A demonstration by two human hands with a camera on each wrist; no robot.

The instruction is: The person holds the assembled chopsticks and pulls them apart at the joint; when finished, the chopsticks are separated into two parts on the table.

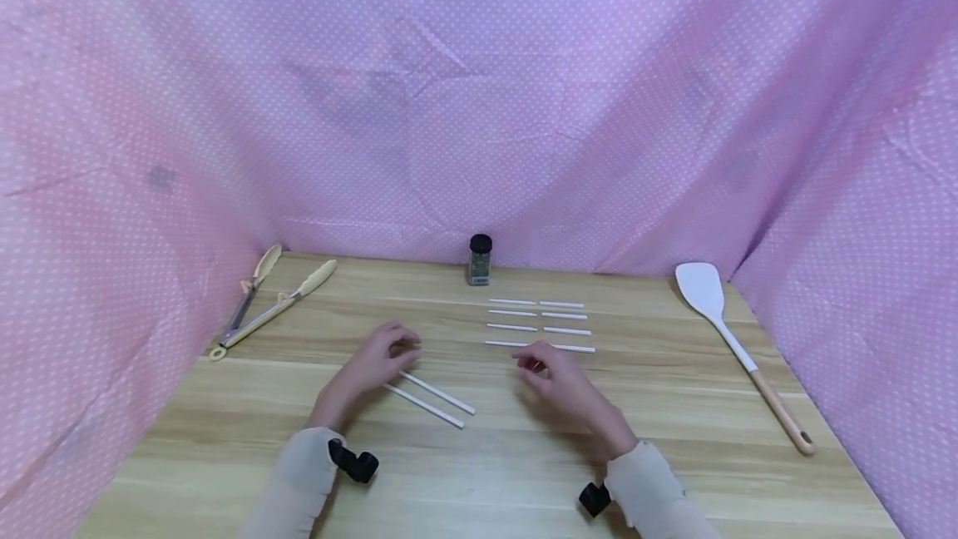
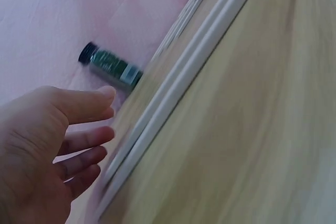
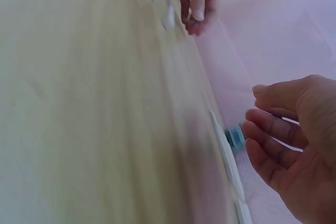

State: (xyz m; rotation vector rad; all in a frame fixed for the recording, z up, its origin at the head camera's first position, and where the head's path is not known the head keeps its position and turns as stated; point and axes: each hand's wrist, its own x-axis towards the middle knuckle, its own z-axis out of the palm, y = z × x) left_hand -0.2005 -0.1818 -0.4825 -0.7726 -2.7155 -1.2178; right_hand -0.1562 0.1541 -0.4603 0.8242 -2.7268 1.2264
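At the bench (image 1: 479,481), the left hand (image 1: 380,358) and right hand (image 1: 555,376) have loosely bent fingers, holding nothing. Beside the left lie two loose sticks (image 1: 424,406), seemingly unplaced; by the right, eight aligned sticks (image 1: 566,330) in two columns look done.

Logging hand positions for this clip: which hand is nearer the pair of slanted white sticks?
Left. The left hand is at the far ends of the slanted pair; the right hand is off to their right, by the rowed sticks.
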